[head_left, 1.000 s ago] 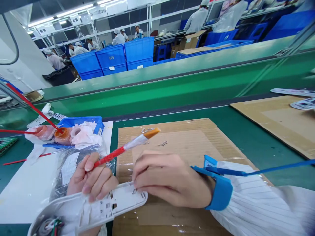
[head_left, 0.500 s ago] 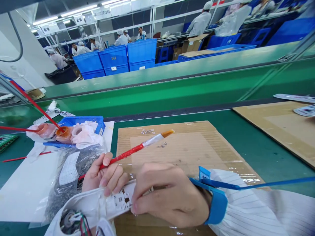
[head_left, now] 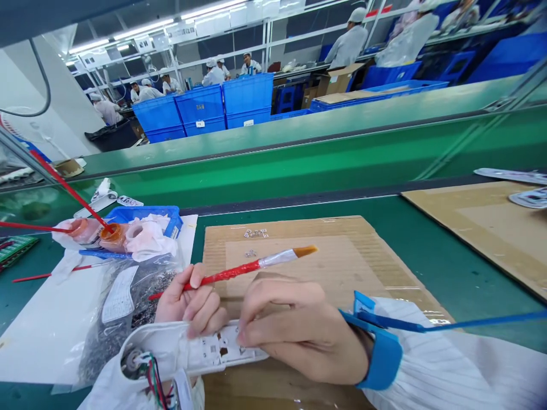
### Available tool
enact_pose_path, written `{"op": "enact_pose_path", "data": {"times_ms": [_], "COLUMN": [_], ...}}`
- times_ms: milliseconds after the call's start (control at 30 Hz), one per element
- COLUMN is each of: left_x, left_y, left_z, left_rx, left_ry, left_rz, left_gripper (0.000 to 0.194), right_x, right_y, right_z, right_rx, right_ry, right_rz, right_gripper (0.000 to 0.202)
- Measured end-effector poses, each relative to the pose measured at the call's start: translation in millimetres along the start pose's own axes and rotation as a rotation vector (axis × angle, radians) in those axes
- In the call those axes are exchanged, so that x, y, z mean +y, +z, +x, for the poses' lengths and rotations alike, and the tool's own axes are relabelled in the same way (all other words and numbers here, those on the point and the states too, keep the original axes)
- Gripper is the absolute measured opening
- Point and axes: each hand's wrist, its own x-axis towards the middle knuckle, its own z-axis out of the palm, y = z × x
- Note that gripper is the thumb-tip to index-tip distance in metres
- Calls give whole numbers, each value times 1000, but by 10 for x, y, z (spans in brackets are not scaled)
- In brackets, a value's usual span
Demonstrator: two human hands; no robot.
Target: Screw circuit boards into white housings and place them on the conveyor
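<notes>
My left hand [head_left: 192,304] is closed round a red-handled brush [head_left: 239,270], whose tan bristles point right. The same hand steadies a white plastic housing [head_left: 171,346] with coloured wires [head_left: 154,378] at its round end. My right hand [head_left: 299,330] is pinched over the right part of the housing's inner face; whatever lies between its fingertips is too small or hidden to make out. A blue strap [head_left: 380,359] circles the right wrist. Beneath both hands lies a cardboard sheet [head_left: 350,250] with small metal parts [head_left: 255,233] on it.
At the left, a blue tray [head_left: 171,219] holds bottles with red-handled brushes and tissue. A plastic bag [head_left: 106,336] of small dark parts lies on white paper [head_left: 38,336]. Another cardboard sheet [head_left: 482,222] is at the right. Beyond the green barrier [head_left: 299,165], people sit near blue bins [head_left: 200,105].
The brush has swung to a flatter angle and shifted right. The housing is turned more level, showing more of its right end. My right hand has moved slightly right, its fingertips farther along the housing.
</notes>
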Motion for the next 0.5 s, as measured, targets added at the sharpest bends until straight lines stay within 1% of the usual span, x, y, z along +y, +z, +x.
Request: {"op": "enact_pose_path", "data": {"times_ms": [67,100,167,267,300,333,367,400,500], "left_x": [-19,-22,-23,-31,-35,-35,-29,-13,83], "left_y": [11,19,40,71,71,60,38,2,-150], "left_z": [10,14,27,58,70,82,92,102,115], "left_rx": [7,17,70,280,357,408,429,418,331], "left_ry": [-9,-1,26,9,3,10,33,68,182], "left_rz": [-55,-75,-89,-89,-99,-107,-108,-100,-54], "left_gripper": [33,35,41,47,46,43,39,35,22], "right_x": [22,30,43,58,64,69,74,76,70], "right_y": [3,16,68,189,231,269,301,326,360], "right_z": [-40,-68,-132,-222,-244,-260,-271,-278,-277], "right_rx": [5,16,43,92,116,147,184,226,340], "right_ry": [45,110,312,617,692,751,796,829,860], "right_rz": [51,89,239,663,794,892,952,980,998], "right_gripper": [16,15,11,6,7,10,12,15,18]}}
